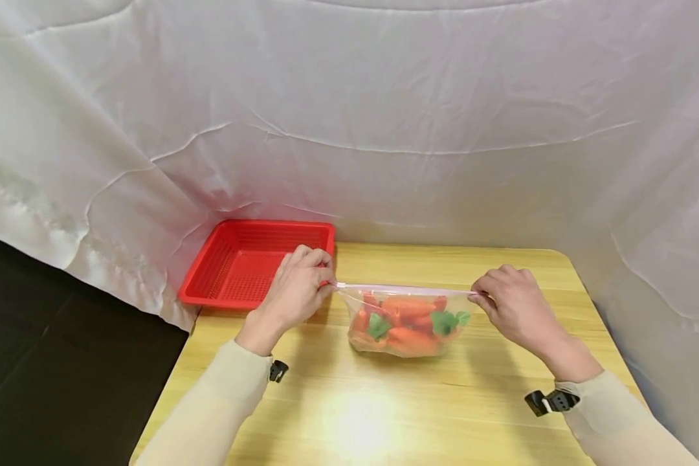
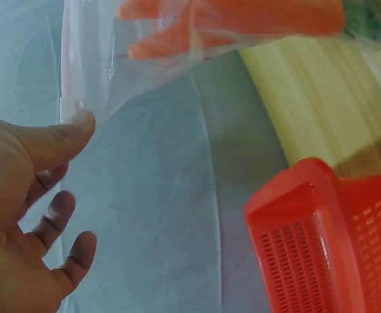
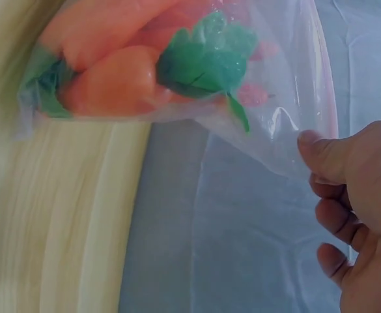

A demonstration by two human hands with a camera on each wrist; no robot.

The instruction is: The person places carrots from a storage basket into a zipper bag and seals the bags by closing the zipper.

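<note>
A person's left hand (image 1: 294,288) and right hand (image 1: 515,304) each pinch one end of a clear bag (image 1: 404,320) of toy carrots, its sealed top stretched level between them above the counter (image 1: 443,401), right of a red basket (image 1: 241,262).

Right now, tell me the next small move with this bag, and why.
Probably slide the left hand pinch along the zip strip toward the right hand. Both hands pinch the ends of the bag, the strip is taut, and the toy carrots are inside.
</note>
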